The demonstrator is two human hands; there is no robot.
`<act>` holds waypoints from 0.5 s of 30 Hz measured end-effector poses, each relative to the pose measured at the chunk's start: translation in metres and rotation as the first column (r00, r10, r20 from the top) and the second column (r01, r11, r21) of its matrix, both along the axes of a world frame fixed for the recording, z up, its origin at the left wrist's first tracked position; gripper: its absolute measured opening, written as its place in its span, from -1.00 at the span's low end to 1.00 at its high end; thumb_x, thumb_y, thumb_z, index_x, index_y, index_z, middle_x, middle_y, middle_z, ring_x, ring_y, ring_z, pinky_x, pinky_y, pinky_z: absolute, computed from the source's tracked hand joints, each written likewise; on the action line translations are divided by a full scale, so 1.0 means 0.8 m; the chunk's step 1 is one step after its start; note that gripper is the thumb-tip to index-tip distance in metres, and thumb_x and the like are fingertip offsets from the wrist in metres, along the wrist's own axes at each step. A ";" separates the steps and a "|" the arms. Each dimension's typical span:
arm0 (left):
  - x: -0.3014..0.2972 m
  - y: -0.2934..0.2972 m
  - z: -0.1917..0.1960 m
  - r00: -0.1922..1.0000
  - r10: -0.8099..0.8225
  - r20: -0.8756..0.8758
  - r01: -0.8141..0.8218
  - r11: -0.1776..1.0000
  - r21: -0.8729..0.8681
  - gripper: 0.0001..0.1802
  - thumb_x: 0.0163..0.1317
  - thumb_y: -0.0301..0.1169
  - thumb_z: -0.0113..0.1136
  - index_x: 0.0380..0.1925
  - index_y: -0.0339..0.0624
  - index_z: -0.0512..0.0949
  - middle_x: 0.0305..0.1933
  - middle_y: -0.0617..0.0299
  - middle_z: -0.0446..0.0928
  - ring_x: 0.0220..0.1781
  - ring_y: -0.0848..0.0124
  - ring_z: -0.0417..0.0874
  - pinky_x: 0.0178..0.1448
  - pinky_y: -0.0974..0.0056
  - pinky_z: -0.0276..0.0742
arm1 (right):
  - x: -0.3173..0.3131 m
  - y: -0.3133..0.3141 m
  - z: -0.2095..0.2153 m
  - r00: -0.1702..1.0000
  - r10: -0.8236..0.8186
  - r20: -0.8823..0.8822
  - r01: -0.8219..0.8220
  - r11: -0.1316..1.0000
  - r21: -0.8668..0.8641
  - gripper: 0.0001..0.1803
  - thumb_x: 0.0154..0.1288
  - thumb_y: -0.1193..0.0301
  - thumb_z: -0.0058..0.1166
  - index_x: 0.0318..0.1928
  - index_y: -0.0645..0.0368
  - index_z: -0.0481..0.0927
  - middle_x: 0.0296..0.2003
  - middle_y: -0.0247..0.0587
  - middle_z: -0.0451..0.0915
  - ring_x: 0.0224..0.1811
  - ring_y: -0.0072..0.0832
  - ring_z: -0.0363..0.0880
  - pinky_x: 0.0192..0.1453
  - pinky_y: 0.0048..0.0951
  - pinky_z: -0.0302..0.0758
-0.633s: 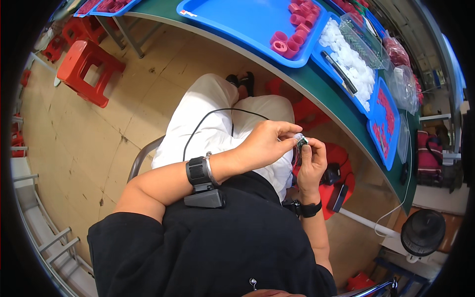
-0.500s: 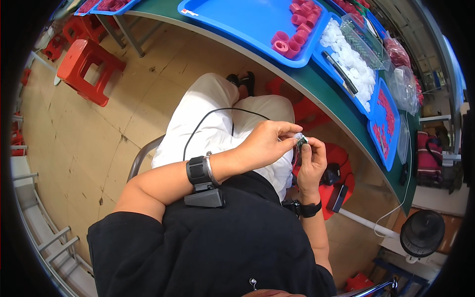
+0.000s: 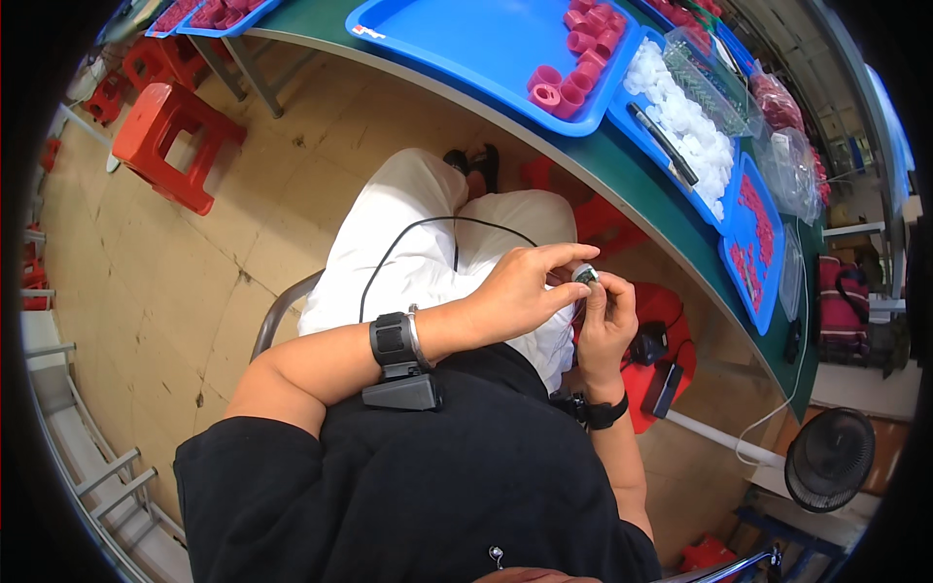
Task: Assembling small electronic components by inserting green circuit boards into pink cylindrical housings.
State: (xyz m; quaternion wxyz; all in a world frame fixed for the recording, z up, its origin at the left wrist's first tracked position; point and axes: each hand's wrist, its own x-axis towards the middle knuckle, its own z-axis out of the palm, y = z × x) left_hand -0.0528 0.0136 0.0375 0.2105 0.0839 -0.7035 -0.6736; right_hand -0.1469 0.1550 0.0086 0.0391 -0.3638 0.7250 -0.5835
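Black shirt fills the bottom of view, white trousers below my hands. Left hand (image 3: 520, 291) and right hand (image 3: 604, 321) meet over my lap, both pinching one small white-and-dark part (image 3: 584, 275) between the fingertips; left fingers (image 3: 569, 257) reach across the top of it, right thumb and fingers close on it from the side. Can't make out the part's shape, too small. Black band with a boxy unit (image 3: 397, 364) on my left wrist, a thin black cable (image 3: 437, 233) running from it over my thigh; black watch (image 3: 598, 413) on the right wrist. Floor is tan tile. A red box (image 3: 661, 350) sits on the floor just beyond my right hand. Ahead, curved green table (image 3: 622, 180), edge well above the part. On it: blue tray (image 3: 466, 39) with a cluster of pink rings (image 3: 578, 58) at its right end, next tray holds white pieces (image 3: 685, 121) and a black pen (image 3: 661, 146), then a tray of red bits (image 3: 753, 228). Clear bags (image 3: 787, 146) behind. Red stool (image 3: 175, 136) off to the left, black fan (image 3: 829, 457) low right.
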 end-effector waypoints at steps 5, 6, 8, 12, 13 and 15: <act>-0.012 -0.001 -0.030 0.986 -0.127 0.110 0.069 0.903 0.424 -0.76 0.21 -0.58 0.22 -0.12 -0.41 0.55 -0.20 0.15 0.62 -0.15 0.50 0.63 -0.03 0.39 0.58 | 0.000 0.005 0.012 0.987 0.084 -0.134 -0.067 0.990 0.127 -0.88 0.24 0.63 0.07 -0.20 0.28 0.49 -0.27 -0.10 0.55 -0.25 -0.30 0.56 -0.14 -0.40 0.49; -0.011 -0.002 -0.033 0.981 -0.151 0.121 0.078 0.882 0.465 -0.78 0.21 -0.59 0.22 -0.13 -0.41 0.55 -0.20 0.14 0.62 -0.15 0.49 0.63 -0.03 0.39 0.58 | 0.001 0.006 0.022 0.975 0.122 -0.183 -0.094 0.984 0.155 -0.85 0.23 0.64 0.08 -0.18 0.28 0.50 -0.26 -0.10 0.56 -0.23 -0.28 0.57 -0.11 -0.39 0.49; -0.011 -0.005 -0.031 0.981 -0.132 0.141 0.049 0.876 0.479 -0.79 0.21 -0.59 0.22 -0.14 -0.39 0.56 -0.20 0.15 0.62 -0.14 0.48 0.64 -0.02 0.39 0.58 | 0.008 0.002 0.042 0.952 0.172 -0.254 -0.122 0.973 0.198 -0.83 0.22 0.63 0.10 -0.16 0.29 0.51 -0.23 -0.08 0.57 -0.21 -0.27 0.59 -0.11 -0.38 0.51; -0.006 -0.009 -0.017 0.981 -0.156 0.117 0.087 0.886 0.455 -0.79 0.21 -0.58 0.22 -0.15 -0.38 0.56 -0.19 0.15 0.63 -0.15 0.49 0.63 -0.01 0.39 0.57 | 0.008 0.005 0.035 0.966 0.140 -0.216 -0.095 0.974 0.207 -0.81 0.20 0.62 0.13 -0.15 0.30 0.51 -0.23 -0.05 0.59 -0.22 -0.23 0.62 -0.14 -0.36 0.54; -0.006 -0.011 -0.014 0.978 -0.165 0.127 0.095 0.898 0.430 -0.79 0.21 -0.58 0.21 -0.15 -0.39 0.56 -0.20 0.15 0.63 -0.15 0.50 0.63 -0.01 0.39 0.57 | 0.009 0.004 0.034 0.952 0.135 -0.274 -0.079 0.975 0.207 -0.81 0.20 0.62 0.14 -0.15 0.30 0.51 -0.24 -0.03 0.60 -0.24 -0.22 0.63 -0.16 -0.35 0.54; -0.006 -0.016 -0.010 0.977 -0.165 0.135 0.100 0.913 0.397 -0.81 0.21 -0.59 0.19 -0.15 -0.39 0.56 -0.22 0.18 0.62 -0.17 0.52 0.62 -0.05 0.40 0.56 | 0.013 -0.001 0.038 0.922 0.111 -0.370 -0.036 0.978 0.205 -0.81 0.21 0.62 0.14 -0.15 0.32 0.51 -0.26 -0.01 0.62 -0.28 -0.17 0.64 -0.19 -0.33 0.56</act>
